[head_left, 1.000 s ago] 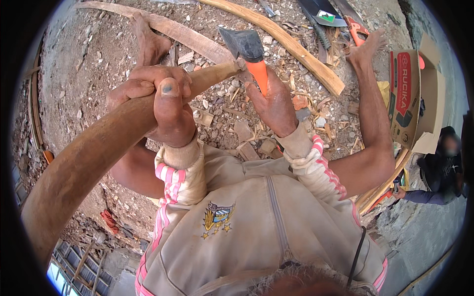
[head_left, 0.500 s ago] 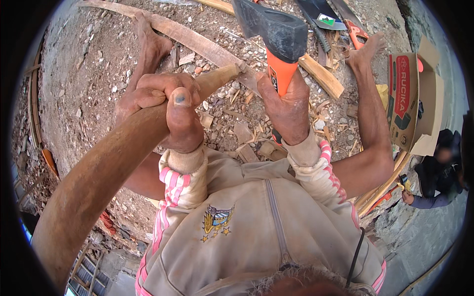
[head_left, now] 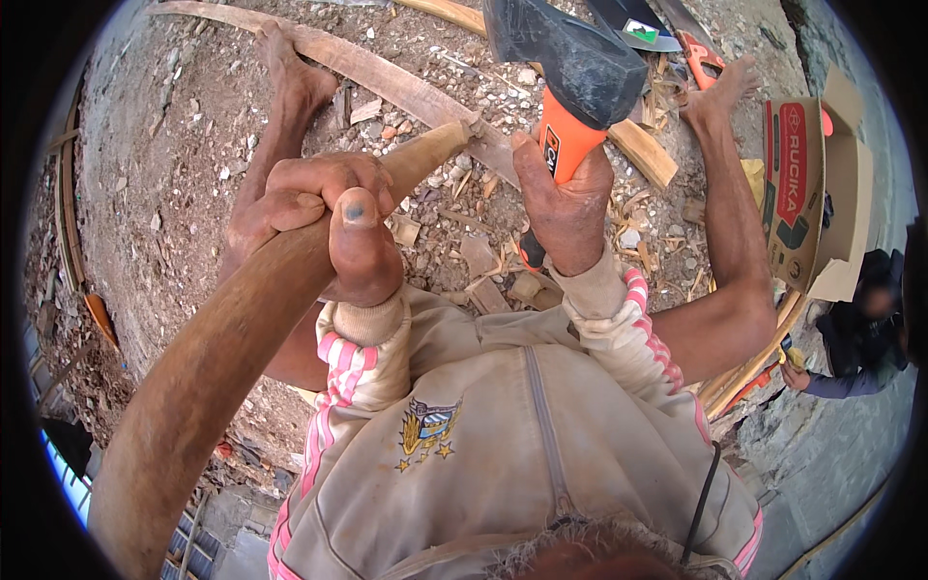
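Observation:
My left hand [head_left: 353, 227] is wrapped round a thick, curved wooden pole [head_left: 198, 396], thumb laid along it. The pole's tapered tip [head_left: 440, 150] points away from me, over a long curved plank [head_left: 387, 82] on the ground; whether the two touch I cannot tell. In my right hand [head_left: 572, 213] is an axe [head_left: 580, 68], gripped just below its black head on the orange part of the handle. Its head is raised, to the right of the pole's tip. The handle's lower end [head_left: 531, 250] shows beneath my fist.
Wood chips and stones cover the ground between my bare feet. A cut wood piece [head_left: 646, 155] and an orange-handled saw [head_left: 701, 60] lie far right. Beyond my right leg stands an open cardboard box [head_left: 797, 193]; nearer, another person [head_left: 860, 329] reaches in with a hand.
The axe has shifted to the right, its head tilting further over that way. My left hand and the pole have hardly moved.

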A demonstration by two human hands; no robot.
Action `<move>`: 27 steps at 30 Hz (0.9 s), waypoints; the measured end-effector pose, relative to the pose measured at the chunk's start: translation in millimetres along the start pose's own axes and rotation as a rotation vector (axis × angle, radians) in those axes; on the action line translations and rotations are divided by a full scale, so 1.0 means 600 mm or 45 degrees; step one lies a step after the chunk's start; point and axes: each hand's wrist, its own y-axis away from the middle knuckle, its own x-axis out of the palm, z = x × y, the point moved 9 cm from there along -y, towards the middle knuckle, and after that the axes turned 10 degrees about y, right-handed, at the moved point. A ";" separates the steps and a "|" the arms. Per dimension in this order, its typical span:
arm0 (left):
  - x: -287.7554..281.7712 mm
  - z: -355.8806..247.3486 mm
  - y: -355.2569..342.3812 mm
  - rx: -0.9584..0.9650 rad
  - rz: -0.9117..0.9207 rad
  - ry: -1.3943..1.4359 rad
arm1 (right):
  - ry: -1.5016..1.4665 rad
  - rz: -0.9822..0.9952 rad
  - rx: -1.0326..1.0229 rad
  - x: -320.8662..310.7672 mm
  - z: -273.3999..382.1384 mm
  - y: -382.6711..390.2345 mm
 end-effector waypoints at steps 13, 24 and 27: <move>-0.002 0.001 -0.006 0.003 -0.069 -0.017 | 0.085 0.077 0.054 0.026 -0.055 0.014; -0.043 0.007 -0.028 0.017 -0.214 -0.182 | 0.297 0.168 -0.027 0.051 -0.049 0.018; -0.053 0.010 -0.025 -0.014 -0.294 -0.161 | 0.477 0.263 -0.102 0.072 -0.103 0.020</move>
